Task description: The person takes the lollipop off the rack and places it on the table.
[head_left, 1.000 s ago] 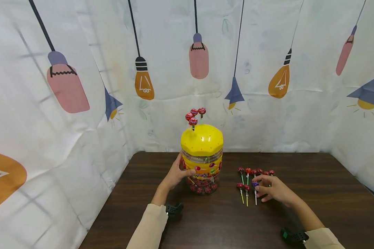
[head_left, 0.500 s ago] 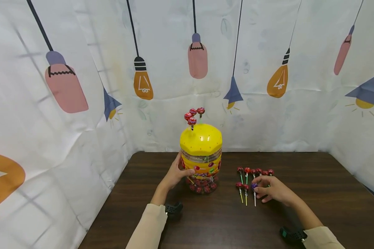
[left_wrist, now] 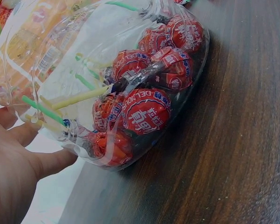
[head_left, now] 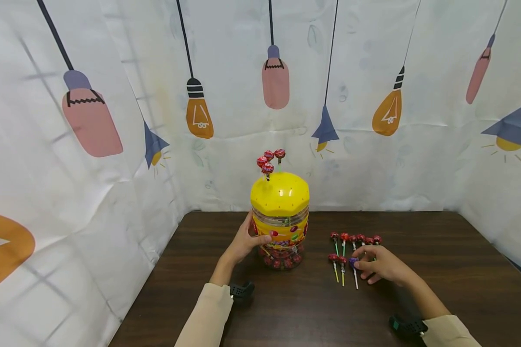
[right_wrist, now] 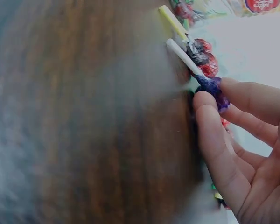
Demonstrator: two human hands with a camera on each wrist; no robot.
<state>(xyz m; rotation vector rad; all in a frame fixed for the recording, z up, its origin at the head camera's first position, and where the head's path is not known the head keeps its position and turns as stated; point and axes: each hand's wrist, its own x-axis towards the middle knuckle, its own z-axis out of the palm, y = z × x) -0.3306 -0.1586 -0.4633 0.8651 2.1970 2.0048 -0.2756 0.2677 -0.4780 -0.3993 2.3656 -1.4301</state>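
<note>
A clear candy jar [head_left: 282, 226] with a yellow lid [head_left: 282, 195] and printed label stands upright left of the table's middle. My left hand [head_left: 245, 242] holds its left side, thumb on the front; the other fingers are mostly hidden behind it. Through the jar's wall, the left wrist view shows red-wrapped lollipops [left_wrist: 147, 112] with yellow and green sticks. Several lollipops [head_left: 267, 168] stick up from the lid. My right hand [head_left: 385, 265] pinches a purple-wrapped lollipop [right_wrist: 217, 93] by its head between thumb and finger, its white stick pointing toward me.
Beside the right hand, red-wrapped lollipops [head_left: 333, 258] lie in two rows on the dark wooden table [head_left: 312, 313]; the hand covers part of the back row. A white curtain [head_left: 243, 120] printed with lamps hangs behind the table and along its sides.
The purple lollipop has tilted slightly under my right fingers, its stick end swinging a little to the right. My left hand and the jar stay in place.
</note>
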